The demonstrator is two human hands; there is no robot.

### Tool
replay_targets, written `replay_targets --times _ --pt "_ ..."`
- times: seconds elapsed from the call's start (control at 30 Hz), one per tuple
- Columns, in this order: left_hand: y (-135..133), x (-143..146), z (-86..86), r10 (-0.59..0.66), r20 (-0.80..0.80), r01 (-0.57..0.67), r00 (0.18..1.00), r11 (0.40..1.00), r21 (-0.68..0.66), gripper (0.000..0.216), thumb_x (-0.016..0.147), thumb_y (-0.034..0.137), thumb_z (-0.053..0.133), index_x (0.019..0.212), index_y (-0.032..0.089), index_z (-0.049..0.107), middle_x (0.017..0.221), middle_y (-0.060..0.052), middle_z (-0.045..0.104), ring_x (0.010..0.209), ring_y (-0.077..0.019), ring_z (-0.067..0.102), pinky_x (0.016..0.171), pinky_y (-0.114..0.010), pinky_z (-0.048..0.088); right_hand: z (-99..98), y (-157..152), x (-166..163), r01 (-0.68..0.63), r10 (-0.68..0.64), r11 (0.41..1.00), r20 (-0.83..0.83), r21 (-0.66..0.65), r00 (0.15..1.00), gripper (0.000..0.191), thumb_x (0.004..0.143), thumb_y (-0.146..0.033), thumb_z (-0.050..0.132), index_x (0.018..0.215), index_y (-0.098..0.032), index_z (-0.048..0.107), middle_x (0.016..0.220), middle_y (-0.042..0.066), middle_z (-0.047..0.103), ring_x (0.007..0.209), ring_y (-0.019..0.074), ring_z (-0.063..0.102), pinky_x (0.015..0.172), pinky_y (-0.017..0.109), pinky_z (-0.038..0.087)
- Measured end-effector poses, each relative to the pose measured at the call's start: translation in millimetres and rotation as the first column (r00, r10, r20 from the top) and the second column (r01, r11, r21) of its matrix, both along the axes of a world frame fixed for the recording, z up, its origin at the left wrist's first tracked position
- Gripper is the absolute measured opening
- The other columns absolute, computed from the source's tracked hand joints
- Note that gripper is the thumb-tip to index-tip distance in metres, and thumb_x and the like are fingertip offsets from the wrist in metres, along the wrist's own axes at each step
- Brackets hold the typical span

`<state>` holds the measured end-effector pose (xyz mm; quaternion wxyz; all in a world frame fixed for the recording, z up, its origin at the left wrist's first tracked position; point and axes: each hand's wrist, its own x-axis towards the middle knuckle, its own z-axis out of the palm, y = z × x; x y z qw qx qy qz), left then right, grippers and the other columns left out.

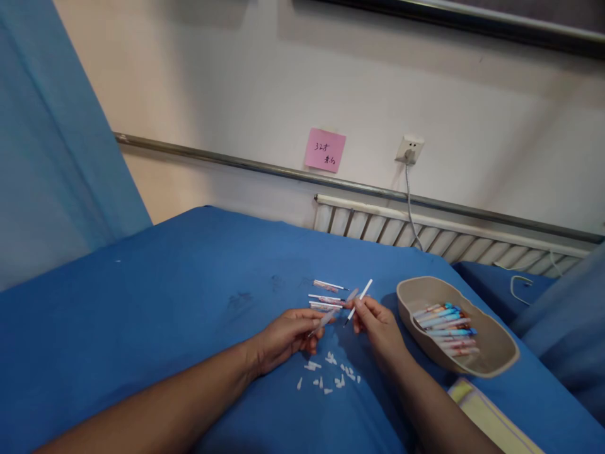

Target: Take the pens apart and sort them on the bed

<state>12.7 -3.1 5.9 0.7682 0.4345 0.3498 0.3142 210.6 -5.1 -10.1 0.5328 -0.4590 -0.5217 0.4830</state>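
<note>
My left hand [288, 334] is closed in a pinch on a clear pen barrel [326, 318] that points up and to the right. My right hand [375, 321] pinches a thin white pen refill [360, 297], tilted, close to the barrel's end. Both hands hover just above a table with a blue cloth [189, 302]. Under them lie several small white pen tips [331, 372]. Just beyond the hands lie three pen parts [326, 296] side by side.
A beige oval tray [491, 366] at the right holds several finished pens [447, 328]. A yellow pad [491, 416] lies at the cloth's near right edge. Behind are a radiator [449, 236], a wall socket with a cable [409, 151] and a pink note [324, 150].
</note>
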Motion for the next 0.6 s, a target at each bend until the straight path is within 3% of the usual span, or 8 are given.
replay_targets --times 0.17,0.6 --pt "-1.8 1.2 2.7 0.011 -0.029 -0.01 1.0 1.0 0.017 0.025 0.072 0.03 0.066 0.089 0.012 0.068 0.064 0.002 0.052 0.05 -0.0061 0.043 0.052 -0.02 0.041 -0.1 0.6 -1.7 0.023 -0.021 1.0 -0.132 0.012 0.991 0.031 0.07 -0.047 0.066 0.077 -0.019 0.055 0.054 -0.005 0.055 0.044 0.0094 0.048 0.045 0.022 0.034" --pt "1.3 0.3 0.2 0.012 -0.021 -0.011 1.0 1.0 0.026 0.03 0.07 0.03 0.069 0.093 0.012 0.069 0.065 0.001 0.054 0.05 -0.0066 0.044 0.053 -0.022 0.041 1.5 -2.3 -0.4 0.034 -0.021 0.998 -0.254 0.047 0.967 0.024 0.075 -0.04 0.064 0.078 -0.018 0.053 0.06 -0.003 0.059 0.046 0.009 0.051 0.047 0.021 0.038"
